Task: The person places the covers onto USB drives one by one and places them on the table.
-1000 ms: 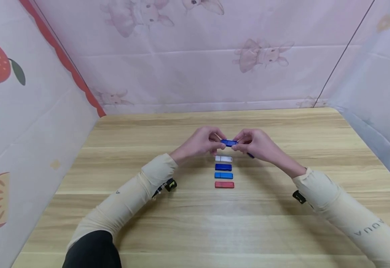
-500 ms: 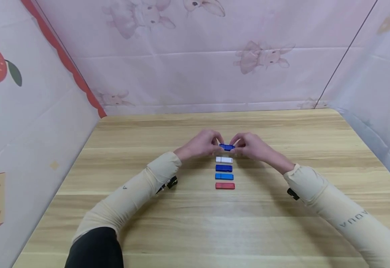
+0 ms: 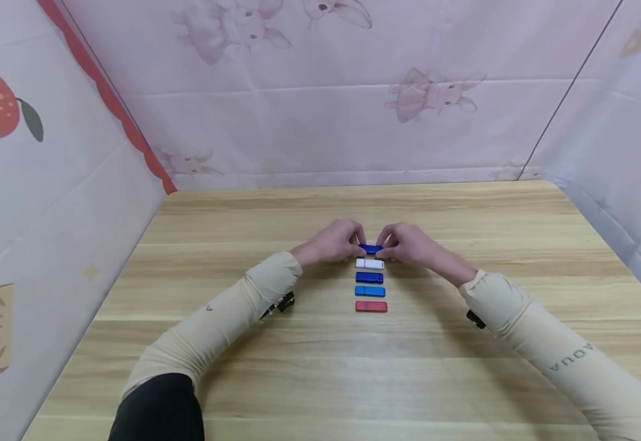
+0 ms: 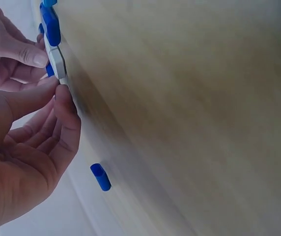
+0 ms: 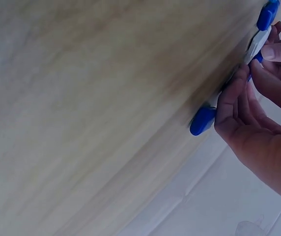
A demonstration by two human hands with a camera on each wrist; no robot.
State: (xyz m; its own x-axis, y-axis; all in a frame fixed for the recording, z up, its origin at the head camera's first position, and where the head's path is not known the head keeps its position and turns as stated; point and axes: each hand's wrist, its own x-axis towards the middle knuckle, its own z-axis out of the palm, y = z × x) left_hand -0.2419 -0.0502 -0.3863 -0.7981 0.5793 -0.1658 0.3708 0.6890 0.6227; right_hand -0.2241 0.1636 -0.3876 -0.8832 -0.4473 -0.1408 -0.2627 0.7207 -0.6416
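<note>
Both hands pinch a dark blue USB flash drive by its ends, low over the table at the far end of a column of drives. My left hand grips its left end and my right hand its right end, thumb and fingers bent. Just nearer lies a white USB drive, then a dark blue one, a light blue one and a red one, all lying crosswise. In the left wrist view the left hand's fingers hide much of the held drive.
A small blue piece with an open-looking end shows past the left hand, and a blue piece sits by the right hand; neither appears in the head view. The wooden table meets printed cloth walls.
Both hands have come down and nearer with the dark blue drive, towards the white one. The dark piece seen earlier behind the right hand is now hidden from the head view.
</note>
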